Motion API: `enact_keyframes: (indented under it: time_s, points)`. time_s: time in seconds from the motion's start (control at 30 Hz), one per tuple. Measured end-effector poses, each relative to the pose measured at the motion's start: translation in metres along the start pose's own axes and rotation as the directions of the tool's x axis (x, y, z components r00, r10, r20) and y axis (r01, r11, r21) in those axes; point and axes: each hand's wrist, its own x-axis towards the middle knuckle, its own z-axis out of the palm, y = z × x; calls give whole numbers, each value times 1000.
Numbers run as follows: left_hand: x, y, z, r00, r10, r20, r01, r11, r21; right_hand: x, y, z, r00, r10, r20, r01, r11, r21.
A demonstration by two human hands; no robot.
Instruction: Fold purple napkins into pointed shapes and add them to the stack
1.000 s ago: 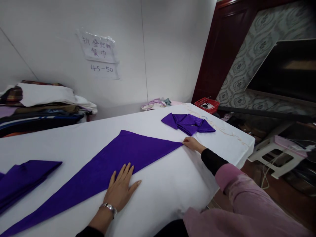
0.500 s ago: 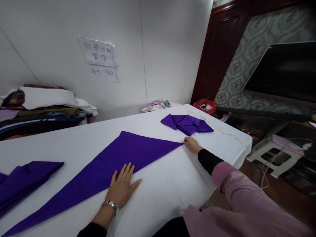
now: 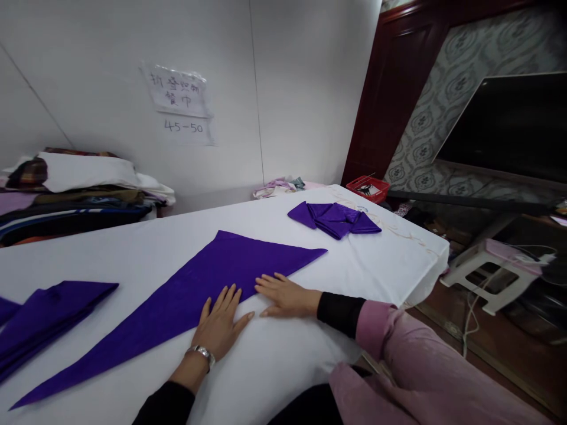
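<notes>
So I'm laying my left hand point(image 3: 220, 332) flat on the purple cloth point(image 3: 186, 295), fingers point(image 3: 228, 300) slightly spread, and my right hand point(image 3: 287, 297) is resting just beside it, also a bit spread, tips on the near edge. Cloth's lying on the bench point(image 3: 270, 378), between a purple pile point(image 3: 57, 319) and a folded bunch point(image 3: 334, 221) farther back.

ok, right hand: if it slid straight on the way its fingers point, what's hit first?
Likely the left hand, just ahead across a small gap; the purple cloth lies partly under the right hand. Depth is unclear, so it might just pass beyond the left hand.
</notes>
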Motion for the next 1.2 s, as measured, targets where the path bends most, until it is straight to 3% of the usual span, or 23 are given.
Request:
enact_keyframes:
  time_s: [0.13,0.37,0.7,0.87,1.13,1.2]
  points:
    - [0,1,-2,999,-20,38,20,1000,13,0,0,1,998,8,60,-7,1000,-10]
    - [1,1,-2,997,-40,61,40,999,9,-44,48,-18,975,220,29,-220,975,-25]
    - [2,-2,2,997,-35,65,36,999,-6,-95,105,-32,847,525,-87,-530,845,-67]
    - [3,-2,3,999,-25,35,25,1000,-18,-99,116,-30,813,575,-95,-582,809,-81]
    - [-3,7,-7,995,-46,90,55,994,-96,-102,124,-24,777,620,-106,-629,768,-118]
    - [-5,9,-9,995,-44,91,56,990,-130,-97,120,-22,773,615,-154,-634,759,-150]
